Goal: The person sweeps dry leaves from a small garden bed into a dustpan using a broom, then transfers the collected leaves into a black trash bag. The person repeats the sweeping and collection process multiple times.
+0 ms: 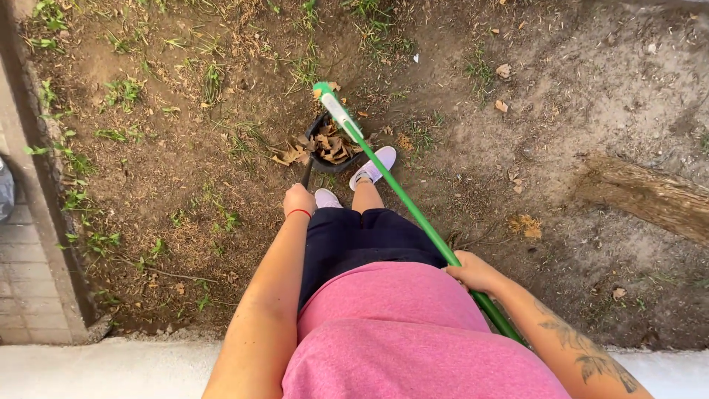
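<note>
My right hand (473,272) is closed around the green pole of a broom (413,210). The pole runs up and left to the broom head, which sits at a black dustpan (332,148) full of dry brown leaves. My left hand (298,199), with a red band at the wrist, is closed on the dustpan's upright black handle (306,174). My white shoes (373,166) stand right behind the pan on bare soil.
Dry leaves (289,154) lie loose beside the pan's left edge. A concrete curb (33,177) and paving run down the left side. A tree root or trunk (650,196) crosses the ground at right. A pale concrete strip (111,369) lies along the bottom.
</note>
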